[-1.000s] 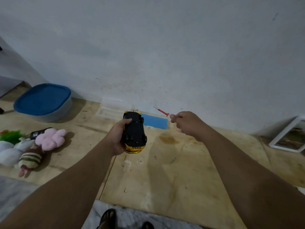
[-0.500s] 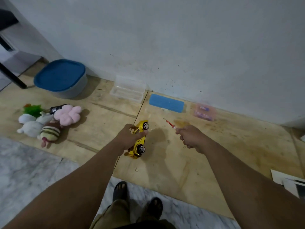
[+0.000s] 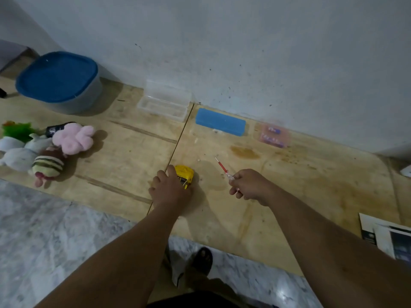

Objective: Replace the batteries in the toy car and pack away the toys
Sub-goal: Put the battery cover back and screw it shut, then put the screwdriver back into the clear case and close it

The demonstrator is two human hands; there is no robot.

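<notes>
Head view looks down on a pale grey wall (image 3: 244, 41) with dark specks, which meets a low plywood platform (image 3: 289, 185) made of two boards butted at a seam; stains and scuffs mark the wood. In front of the platform lies a grey marbled floor (image 3: 55, 241), where the person's sandalled foot (image 3: 203, 260) shows between the two forearms. At the far left, against the wall, stands a grey tub with a blue lid (image 3: 57, 78). Near the left edge a heap of plush toys (image 3: 44, 150) lies on the wood: a pink one, white ones, a striped one and something green. A clear plastic case (image 3: 164, 103) lies open at the wall's foot, with a blue rectangular box (image 3: 220, 121) just right of it, and further right a small clear packet holding purple things (image 3: 273, 136). A printed sheet (image 3: 387, 236) lies at the right edge. The left hand (image 3: 170, 188) covers the yellow toy car (image 3: 184, 175) from above, fingers curled over its roof, close to the seam; whether the wheels touch the wood cannot be told. The right hand (image 3: 250, 184) is closed in a loose fist around the clear handle of a red screwdriver (image 3: 223, 168), whose thin metal tip points up and away toward the wall, apart from the car.
</notes>
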